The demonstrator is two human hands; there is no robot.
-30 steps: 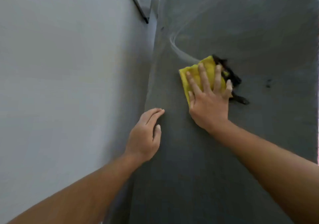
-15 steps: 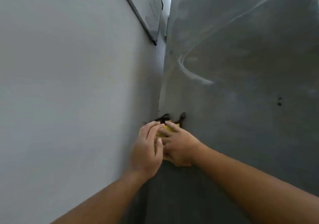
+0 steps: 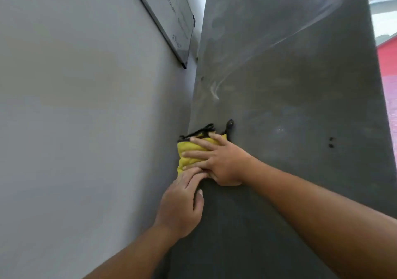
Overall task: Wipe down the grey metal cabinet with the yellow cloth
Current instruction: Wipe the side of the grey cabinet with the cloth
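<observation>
The grey metal cabinet (image 3: 290, 111) shows its tall side panel, streaked with pale curved wipe marks. A yellow cloth (image 3: 189, 156) with a black edge is bunched at the panel's left edge, next to the wall. My right hand (image 3: 217, 160) lies flat on the cloth with fingers spread, pressing it to the metal. My left hand (image 3: 182, 203) rests on the cabinet's edge just below, its fingertips touching the cloth's lower edge and my right hand's fingers.
A pale grey wall (image 3: 86, 117) runs close along the cabinet's left side, leaving a narrow gap. A whiteboard (image 3: 169, 16) with handwriting hangs on it higher up. Two small dark holes (image 3: 331, 142) mark the panel on the right. A red surface (image 3: 388, 59) shows past the cabinet's right edge.
My right hand slid the cloth from mid-panel down and left to the cabinet's left edge. The cloth is more spread out than half a second ago. The camera tilted upward.
</observation>
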